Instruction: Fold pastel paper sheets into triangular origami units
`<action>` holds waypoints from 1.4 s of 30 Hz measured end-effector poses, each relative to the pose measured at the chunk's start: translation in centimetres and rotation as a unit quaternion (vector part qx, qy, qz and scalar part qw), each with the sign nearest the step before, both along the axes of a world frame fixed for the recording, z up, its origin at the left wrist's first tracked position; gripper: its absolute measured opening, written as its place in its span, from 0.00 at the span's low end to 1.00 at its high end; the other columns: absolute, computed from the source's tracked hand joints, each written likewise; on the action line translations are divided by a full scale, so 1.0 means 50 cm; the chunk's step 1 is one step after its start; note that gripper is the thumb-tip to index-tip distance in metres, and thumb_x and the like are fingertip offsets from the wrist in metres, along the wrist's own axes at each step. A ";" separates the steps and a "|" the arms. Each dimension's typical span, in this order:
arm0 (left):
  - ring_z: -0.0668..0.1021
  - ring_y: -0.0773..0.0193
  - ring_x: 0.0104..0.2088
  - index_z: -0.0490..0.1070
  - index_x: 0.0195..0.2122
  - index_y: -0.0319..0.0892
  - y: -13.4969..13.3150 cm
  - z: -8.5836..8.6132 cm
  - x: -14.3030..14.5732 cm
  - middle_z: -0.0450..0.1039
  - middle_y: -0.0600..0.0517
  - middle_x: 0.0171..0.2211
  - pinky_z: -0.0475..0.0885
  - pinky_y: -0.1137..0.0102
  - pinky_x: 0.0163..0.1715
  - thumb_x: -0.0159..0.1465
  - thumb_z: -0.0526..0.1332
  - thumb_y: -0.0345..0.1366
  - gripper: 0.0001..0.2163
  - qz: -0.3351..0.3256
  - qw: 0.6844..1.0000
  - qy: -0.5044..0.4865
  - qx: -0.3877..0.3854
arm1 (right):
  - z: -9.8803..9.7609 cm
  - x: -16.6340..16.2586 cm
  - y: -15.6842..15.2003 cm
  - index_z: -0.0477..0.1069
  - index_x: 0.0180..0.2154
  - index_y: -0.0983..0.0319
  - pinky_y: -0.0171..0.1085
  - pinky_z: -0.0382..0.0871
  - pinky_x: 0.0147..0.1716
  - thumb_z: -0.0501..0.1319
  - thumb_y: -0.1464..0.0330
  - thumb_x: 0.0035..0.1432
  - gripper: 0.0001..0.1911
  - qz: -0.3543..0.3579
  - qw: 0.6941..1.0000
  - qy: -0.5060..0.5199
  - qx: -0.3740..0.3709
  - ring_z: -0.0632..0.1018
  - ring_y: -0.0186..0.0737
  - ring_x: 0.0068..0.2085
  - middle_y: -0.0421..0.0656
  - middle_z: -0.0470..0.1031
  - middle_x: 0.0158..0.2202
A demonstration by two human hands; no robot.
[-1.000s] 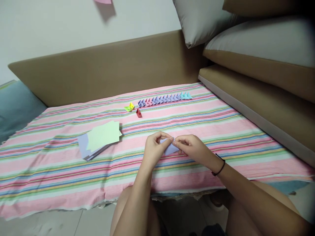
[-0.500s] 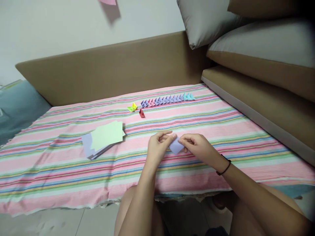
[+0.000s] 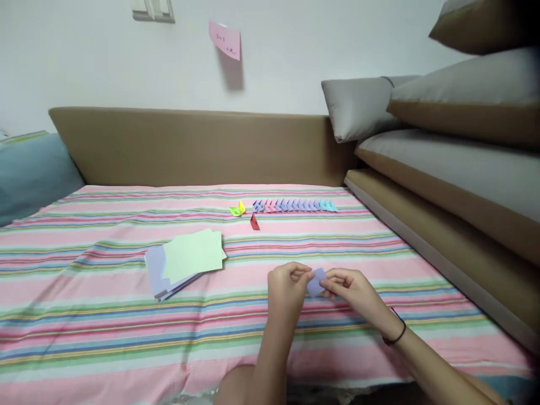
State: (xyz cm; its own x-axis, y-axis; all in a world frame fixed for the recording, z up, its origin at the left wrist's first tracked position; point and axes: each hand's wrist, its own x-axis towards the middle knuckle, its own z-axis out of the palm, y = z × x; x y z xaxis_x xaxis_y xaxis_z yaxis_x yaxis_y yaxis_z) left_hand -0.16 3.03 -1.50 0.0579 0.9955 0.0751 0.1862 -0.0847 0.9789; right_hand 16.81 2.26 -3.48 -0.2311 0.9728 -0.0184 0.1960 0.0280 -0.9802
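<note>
A small folded piece of purple paper (image 3: pixel 316 282) is held up over the striped cloth between my two hands. My left hand (image 3: pixel 289 281) pinches its left edge between thumb and fingers. On the opposite edge, the thumb and fingers of my right hand (image 3: pixel 350 288) grip it; a dark band circles that wrist. Farther back runs a row of small folded paper pieces (image 3: pixel 293 206) in purple, pink and light blue. A red folded piece (image 3: pixel 254 222) stands in front of the row's left end, and a yellow-green folded piece (image 3: pixel 238 208) lies to its left.
Left of my hands lies a stack of loose paper sheets (image 3: pixel 192 256), pale green on top and purple beneath. Sofa cushions (image 3: pixel 447 174) are piled along the right side. A brown backrest (image 3: pixel 202 149) closes off the back. A pink note (image 3: pixel 225 40) hangs on the wall.
The head view has tilted up and levelled, so the scene sits lower and the whole pink note shows. Both hands still grip the purple paper, which is turned slightly.
</note>
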 end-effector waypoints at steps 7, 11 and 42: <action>0.79 0.60 0.28 0.73 0.31 0.42 0.005 -0.017 -0.005 0.77 0.49 0.26 0.71 0.68 0.30 0.58 0.55 0.30 0.07 0.042 0.995 0.053 0.072 | -0.021 -0.004 0.034 0.74 0.28 0.66 0.32 0.65 0.26 0.66 0.58 0.48 0.15 -0.066 0.996 0.050 -0.036 0.72 0.31 0.23 0.41 0.74 0.21; 0.78 0.60 0.31 0.73 0.34 0.41 0.008 -0.022 -0.002 0.77 0.47 0.29 0.71 0.69 0.30 0.58 0.57 0.35 0.07 0.084 0.994 0.031 0.059 | -0.020 -0.023 0.037 0.74 0.29 0.66 0.31 0.65 0.25 0.66 0.58 0.49 0.15 -0.049 0.996 0.062 -0.035 0.72 0.31 0.22 0.41 0.74 0.20; 0.77 0.69 0.26 0.71 0.30 0.38 -0.013 0.012 0.043 0.74 0.53 0.27 0.74 0.74 0.28 0.52 0.67 0.36 0.09 -0.045 0.983 -0.176 0.027 | 0.058 0.001 -0.020 0.63 0.40 0.60 0.35 0.71 0.28 0.66 0.64 0.47 0.19 -0.107 0.974 0.199 0.024 0.75 0.34 0.27 0.40 0.74 0.32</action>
